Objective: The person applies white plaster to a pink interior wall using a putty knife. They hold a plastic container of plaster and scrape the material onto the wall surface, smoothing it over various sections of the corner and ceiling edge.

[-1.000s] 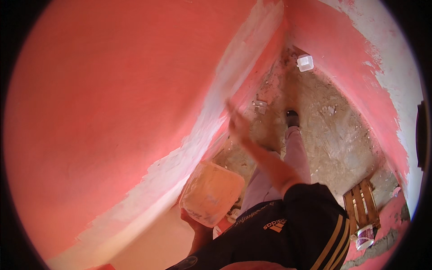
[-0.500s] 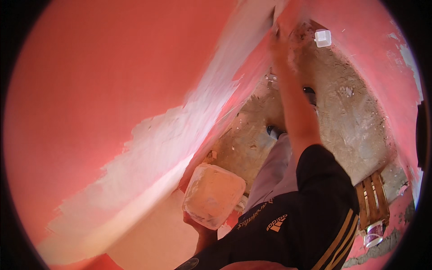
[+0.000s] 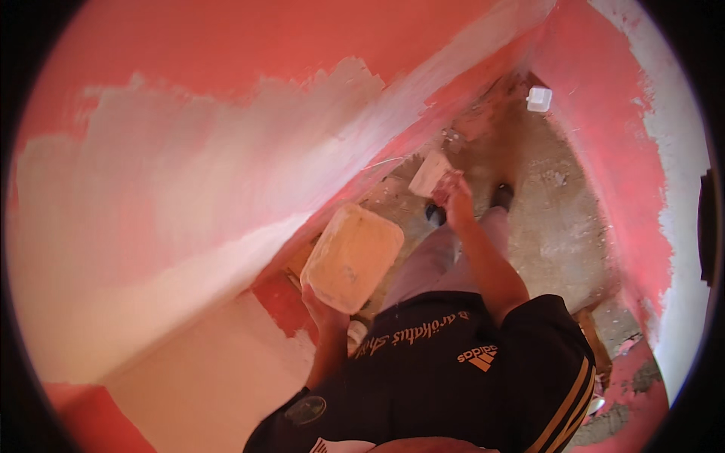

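A rectangular, round-cornered plastic tub [image 3: 352, 258], pale and smeared with paint, is held by my left hand [image 3: 326, 309], whose fingers wrap its near left side and underside. Whether its pale inside is paint or bare plastic cannot be made out. My right hand [image 3: 455, 198] is closed on a wide flat brush [image 3: 431, 174] with a pale rectangular head. It is held low over my feet, farther out than the tub and apart from the wall. On my left stands the red wall [image 3: 249, 45], with a streaky whitish band [image 3: 219, 143] across its lower part.
The rough, dusty floor [image 3: 551, 219] narrows toward the far corner, where a small white container [image 3: 538, 99] stands. Another red-and-white wall [image 3: 627, 174] rises on the right. My shoes [image 3: 501, 196] are on the floor. A wooden crate [image 3: 593, 340] shows partly beside my right sleeve.
My right arm has drawn back from the far part of the left wall, bringing the brush nearer. The tub in my left hand sits slightly higher in view, and the view has turned.
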`<state>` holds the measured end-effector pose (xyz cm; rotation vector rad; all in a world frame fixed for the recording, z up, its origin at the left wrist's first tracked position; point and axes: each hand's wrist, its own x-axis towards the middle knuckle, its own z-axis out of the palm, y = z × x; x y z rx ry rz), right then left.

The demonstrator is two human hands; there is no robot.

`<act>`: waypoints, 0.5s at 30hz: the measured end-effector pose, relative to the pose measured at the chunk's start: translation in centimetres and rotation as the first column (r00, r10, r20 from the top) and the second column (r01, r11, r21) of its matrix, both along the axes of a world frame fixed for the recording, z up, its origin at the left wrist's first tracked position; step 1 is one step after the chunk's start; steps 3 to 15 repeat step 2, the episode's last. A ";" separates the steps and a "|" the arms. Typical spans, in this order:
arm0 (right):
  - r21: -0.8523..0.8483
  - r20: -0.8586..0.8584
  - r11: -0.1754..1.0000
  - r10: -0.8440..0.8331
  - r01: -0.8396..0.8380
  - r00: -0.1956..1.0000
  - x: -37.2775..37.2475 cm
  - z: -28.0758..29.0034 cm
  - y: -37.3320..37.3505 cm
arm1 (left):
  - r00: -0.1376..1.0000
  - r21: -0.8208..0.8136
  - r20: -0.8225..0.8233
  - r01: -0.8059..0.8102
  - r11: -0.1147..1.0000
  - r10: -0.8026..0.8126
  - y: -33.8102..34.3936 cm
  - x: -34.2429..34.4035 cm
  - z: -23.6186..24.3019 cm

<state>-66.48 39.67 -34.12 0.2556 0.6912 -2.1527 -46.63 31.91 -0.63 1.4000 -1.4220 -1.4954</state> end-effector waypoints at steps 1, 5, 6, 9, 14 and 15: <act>0.051 -0.025 0.999 0.015 -0.014 1.000 -2.7 3.8 1.6 | 1.000 0.015 -0.020 -0.004 1.000 0.005 0.1 0.5 -0.4; 0.100 -0.054 0.995 0.024 -0.018 0.998 -5.8 8.4 3.0 | 0.999 0.027 -0.045 -0.002 1.000 0.003 0.1 0.5 -0.7; 0.100 -0.054 0.995 0.024 -0.018 0.998 -5.8 8.4 3.0 | 0.999 0.027 -0.045 -0.002 1.000 0.003 0.1 0.5 -0.7; 0.100 -0.054 0.995 0.024 -0.018 0.998 -5.8 8.4 3.0 | 0.999 0.027 -0.045 -0.002 1.000 0.003 0.1 0.5 -0.7; 0.100 -0.054 0.995 0.024 -0.018 0.998 -5.8 8.4 3.0 | 0.999 0.027 -0.045 -0.002 1.000 0.003 0.1 0.5 -0.7; 0.100 -0.054 0.995 0.024 -0.018 0.998 -5.8 8.4 3.0 | 0.999 0.027 -0.045 -0.002 1.000 0.003 0.1 0.5 -0.7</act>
